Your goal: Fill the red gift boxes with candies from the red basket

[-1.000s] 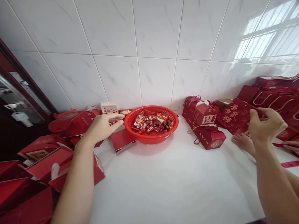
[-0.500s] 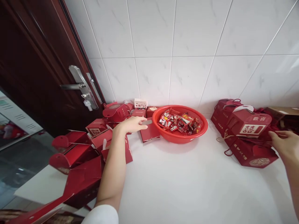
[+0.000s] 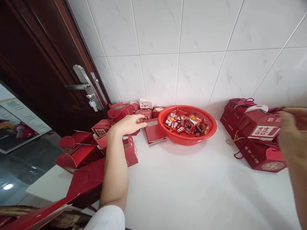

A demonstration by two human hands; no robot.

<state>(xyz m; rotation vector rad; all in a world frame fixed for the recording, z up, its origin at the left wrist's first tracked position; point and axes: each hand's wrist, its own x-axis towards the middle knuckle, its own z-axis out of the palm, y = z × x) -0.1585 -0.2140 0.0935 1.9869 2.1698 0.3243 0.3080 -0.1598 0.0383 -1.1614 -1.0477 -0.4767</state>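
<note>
My left hand point(image 3: 126, 125) hovers over the red boxes at the left, its thumb and fingers apart with nothing seen between them. Just past its fingertips lies a flat red box point(image 3: 155, 133), partly beside a red plastic basket point(image 3: 187, 140). The basket holds many red-wrapped candies point(image 3: 189, 123). At the right edge, my right hand point(image 3: 289, 137) is smeared by motion in front of the stacked red gift boxes point(image 3: 259, 123); its fingers cannot be made out.
Opened red boxes point(image 3: 87, 177) crowd the table's left side. A small white box point(image 3: 146, 103) stands against the tiled wall point(image 3: 158, 73). A dark door point(image 3: 48, 57) with keys point(image 3: 93, 104) in its lock is at the left. The white tabletop point(image 3: 182, 188) lies in front.
My right hand has moved up and in front of the stacked boxes, blurring. My left hand has shifted slightly left relative to the flat red box. The view has turned a little.
</note>
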